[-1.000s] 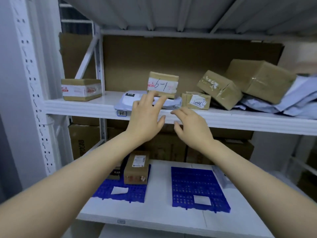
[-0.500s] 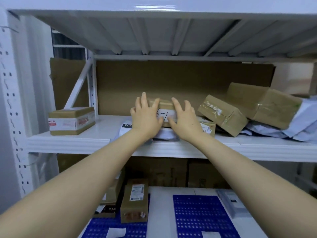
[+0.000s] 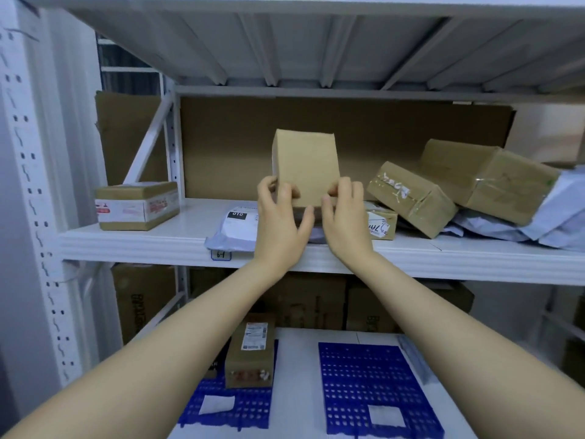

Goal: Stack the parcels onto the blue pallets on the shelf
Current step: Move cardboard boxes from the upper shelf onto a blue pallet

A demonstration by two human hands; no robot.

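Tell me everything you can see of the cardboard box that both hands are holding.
The cardboard box is plain brown, with no label on its front face and a pale strip along its left edge. It is held upright, slightly tilted, over the upper shelf. The left hand and the right hand pinch its lower corners.

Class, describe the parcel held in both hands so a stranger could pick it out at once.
Find the middle shelf of the white rack. Near its centre, the left hand and right hand hold a plain brown box. Unlike the taped boxes lying around it, it stands on end, its facing side bare.
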